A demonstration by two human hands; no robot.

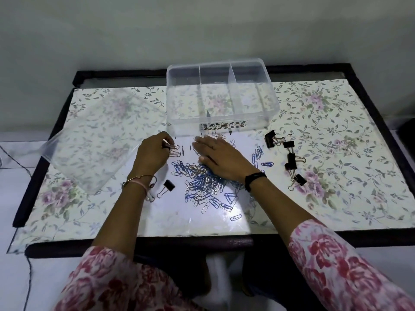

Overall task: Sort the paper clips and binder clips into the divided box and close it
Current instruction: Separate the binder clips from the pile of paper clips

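Note:
A clear divided box (221, 95) stands open at the back middle of the table, with nothing visible in its compartments. Its clear lid (89, 140) lies to the left. A pile of blue and silver paper clips (202, 182) spreads across the table in front of the box. My left hand (152, 153) is shut on a black binder clip (171, 150) just left of the pile. My right hand (215, 154) lies flat, fingers spread, on the top of the pile. Several black binder clips (289, 158) lie to the right, and one more binder clip (167, 187) sits by my left wrist.
The low table (336, 122) has a floral cover and a dark raised frame. A wall stands close behind it. A thin dark cord (13, 158) runs along the floor at the left. My knees sit below the front edge.

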